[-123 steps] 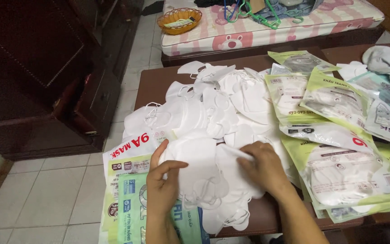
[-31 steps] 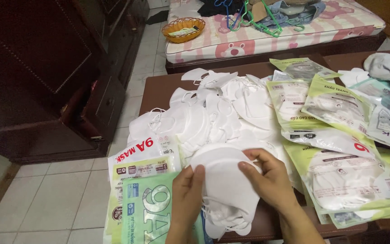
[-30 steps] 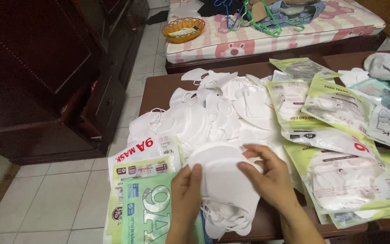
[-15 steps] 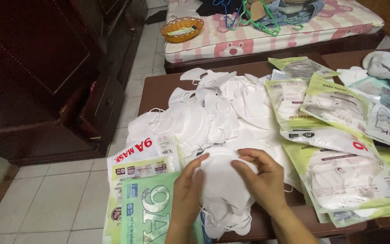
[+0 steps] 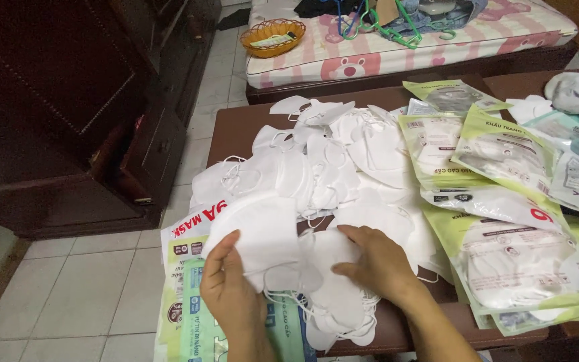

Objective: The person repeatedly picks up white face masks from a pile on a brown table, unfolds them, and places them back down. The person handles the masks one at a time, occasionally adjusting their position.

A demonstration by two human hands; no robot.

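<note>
**While masks pile high, both hands work the stack**

Left hand grips a folded white fabric face mask lifted over the green mask packet; right hand presses flat, fingers spread, on the white mask stack at the brown table edge.

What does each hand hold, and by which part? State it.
Left hand pinches a white mask at its lower left edge. Right hand presses the mask stack, holding nothing.

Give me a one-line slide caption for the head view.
Left hand lifts a stack of white masks while right hand rests on the loose mask pile, beside green packets.
</note>
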